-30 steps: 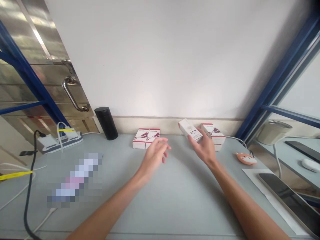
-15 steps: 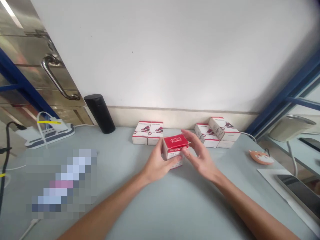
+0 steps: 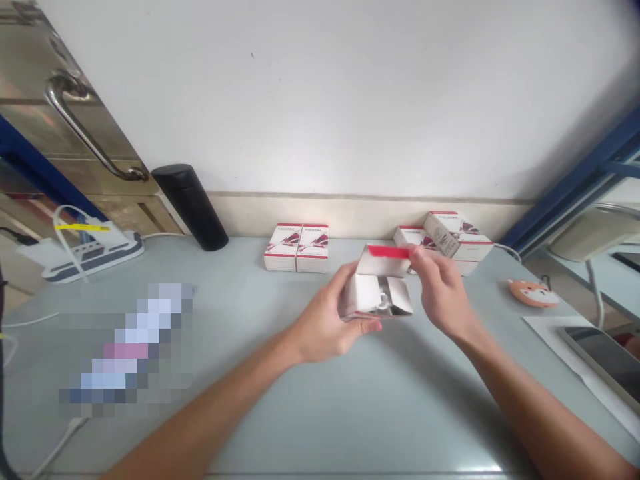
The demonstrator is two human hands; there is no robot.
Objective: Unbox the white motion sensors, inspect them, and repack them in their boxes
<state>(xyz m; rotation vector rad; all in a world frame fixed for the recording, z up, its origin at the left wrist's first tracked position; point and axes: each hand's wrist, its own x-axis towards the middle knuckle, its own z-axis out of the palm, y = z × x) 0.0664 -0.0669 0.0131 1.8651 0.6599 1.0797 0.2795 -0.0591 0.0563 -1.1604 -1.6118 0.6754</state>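
Observation:
My left hand (image 3: pixel 327 320) is wrapped around a small red and white cardboard detector box (image 3: pixel 357 300), held above the desk and tilted toward me. The box's top flap (image 3: pixel 385 261) stands raised, its red edge pinched between the thumb and fingers of my right hand (image 3: pixel 445 290). White side flaps show at the opening. Between them sits something white and curved (image 3: pixel 384 299), too small to make out. Behind the box, two closed boxes of a similar design (image 3: pixel 296 248) lie side by side against the wall.
More boxes (image 3: pixel 457 240) are stacked at the back right. A black cylindrical bottle (image 3: pixel 193 208) and a white power strip (image 3: pixel 93 257) stand at the left. An orange animal-faced object (image 3: pixel 533 293) and a phone (image 3: pixel 605 363) on paper lie to the right. A blurred-out item (image 3: pixel 133 343) lies at left.
The box's red lid was shut and is now lifted open by my right hand. The box has tilted and moved slightly right. The camera view has shifted a little.

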